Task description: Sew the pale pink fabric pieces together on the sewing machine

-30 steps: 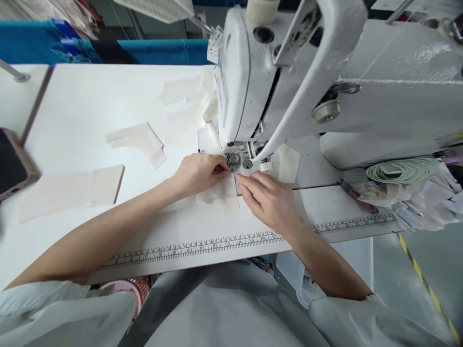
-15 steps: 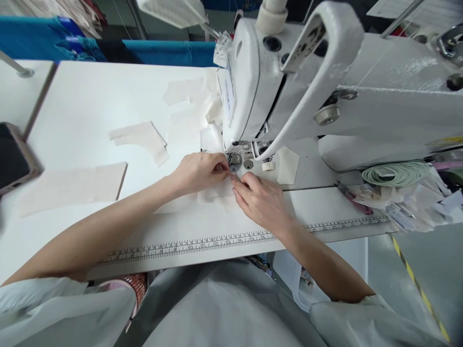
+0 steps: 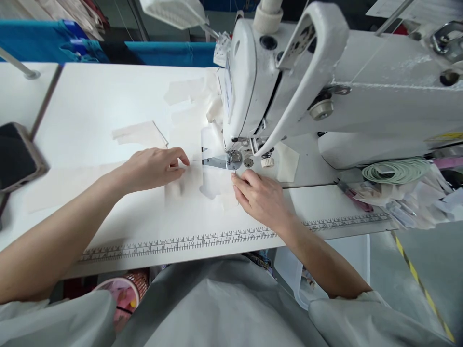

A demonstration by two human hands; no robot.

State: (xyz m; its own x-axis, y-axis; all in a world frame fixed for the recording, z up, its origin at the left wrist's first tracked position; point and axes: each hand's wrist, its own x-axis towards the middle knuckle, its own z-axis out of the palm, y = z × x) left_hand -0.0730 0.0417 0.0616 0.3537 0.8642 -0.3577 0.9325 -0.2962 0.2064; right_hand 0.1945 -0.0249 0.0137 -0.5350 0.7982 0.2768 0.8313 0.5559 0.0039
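My left hand (image 3: 157, 167) hovers over the white table, left of the sewing machine (image 3: 241, 86), its thumb and index finger apart with nothing between them. Below the needle area, my right hand (image 3: 258, 195) has thumb and index finger pressed together at the edge of a pale fabric piece (image 3: 213, 180); what lies between the fingertips is too small to tell. A curved cream fabric piece (image 3: 139, 133) lies behind my left hand. One long pale piece (image 3: 68, 185) lies partly under my left forearm. More cream pieces (image 3: 184, 91) lie beside the machine head.
A phone (image 3: 18, 156) lies at the left edge. A printed ruler (image 3: 202, 239) runs along the table's front. Snips (image 3: 352, 195), a green coil (image 3: 394, 171) and scraps are at the right. A basket (image 3: 139, 284) and a clear bin (image 3: 350, 255) stand below.
My left hand has moved left, away from my right hand and the needle area, and its fingers have parted. The right hand has hardly moved. The view has shifted slightly.
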